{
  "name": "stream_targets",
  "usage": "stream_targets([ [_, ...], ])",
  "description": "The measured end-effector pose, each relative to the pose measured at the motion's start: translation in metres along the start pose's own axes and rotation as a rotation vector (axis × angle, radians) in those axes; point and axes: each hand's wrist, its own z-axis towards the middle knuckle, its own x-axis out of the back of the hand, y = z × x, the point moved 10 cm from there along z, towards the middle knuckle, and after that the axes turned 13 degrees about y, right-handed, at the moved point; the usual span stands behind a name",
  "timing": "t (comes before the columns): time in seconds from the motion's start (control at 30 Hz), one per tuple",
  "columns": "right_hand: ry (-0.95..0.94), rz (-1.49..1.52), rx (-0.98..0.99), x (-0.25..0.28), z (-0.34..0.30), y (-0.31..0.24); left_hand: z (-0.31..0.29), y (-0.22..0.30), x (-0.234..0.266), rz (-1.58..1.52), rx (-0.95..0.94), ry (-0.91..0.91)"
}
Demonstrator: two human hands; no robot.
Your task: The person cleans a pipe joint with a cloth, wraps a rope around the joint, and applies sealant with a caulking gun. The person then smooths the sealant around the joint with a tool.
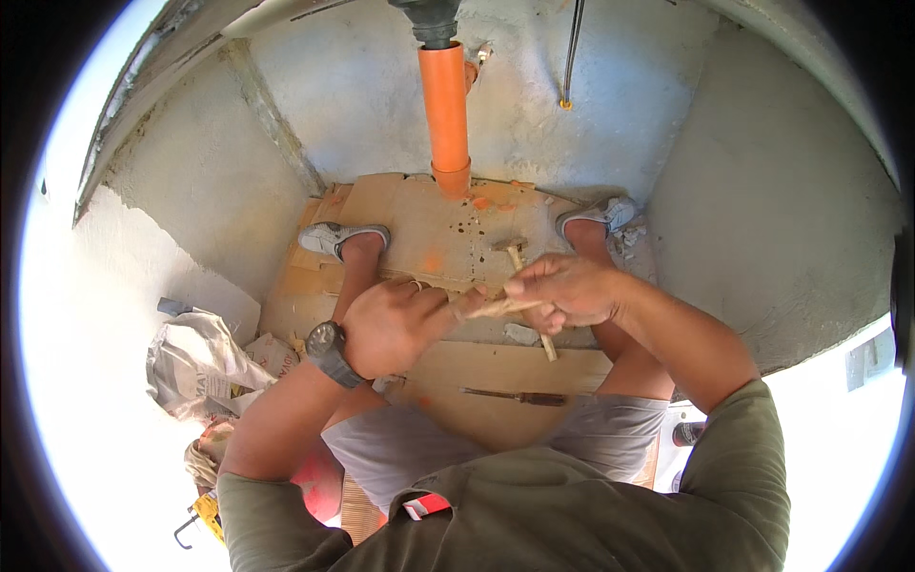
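Between my two hands stretches a thin tan strip [499,308], which looks like twisted paper or cardboard, though its kind is unclear. My left hand [396,326], with a dark watch at the wrist, pinches one end. The other end is in the closed fingers of my right hand [575,291]. Below my right hand a hammer [549,349] with a light wooden handle lies on the cardboard [405,205], partly hidden by that hand. Closer to my lap, a screwdriver [519,396] lies crosswise.
An orange pipe [444,119] rises from the floor ahead, joined to a dark fitting [434,29] above. Bare plastered walls stand on three sides. Crumpled sacks [195,367] lie at the left. A dark cable [572,57] hangs along the back wall. Rubble [629,238] lies beside my right shoe.
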Motion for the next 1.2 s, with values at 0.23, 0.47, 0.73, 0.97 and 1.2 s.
stream_targets([
  [0.23, 0.605, -0.792, 1.019, 0.015, -0.039, -0.071, -0.006, -0.039, -0.005, -0.269, 0.441, 0.132],
  [0.47, 0.667, -1.102, 1.452, -0.008, -0.062, -0.088, -0.028, -0.070, -0.023, -0.769, 0.887, -0.134],
  [0.73, 0.055, 0.421, 0.110, -0.001, -0.010, -0.024, 0.011, -0.026, 0.021, 0.343, -0.038, 0.110],
  [0.97, 0.149, 0.292, 0.230, -0.005, -0.018, -0.019, 0.002, -0.022, 0.016, 0.225, -0.010, 0.045],
  [1.2, 0.923, -1.309, 1.534, -0.011, -0.090, -0.093, -0.044, -0.073, -0.039, -0.969, 1.119, 0.064],
])
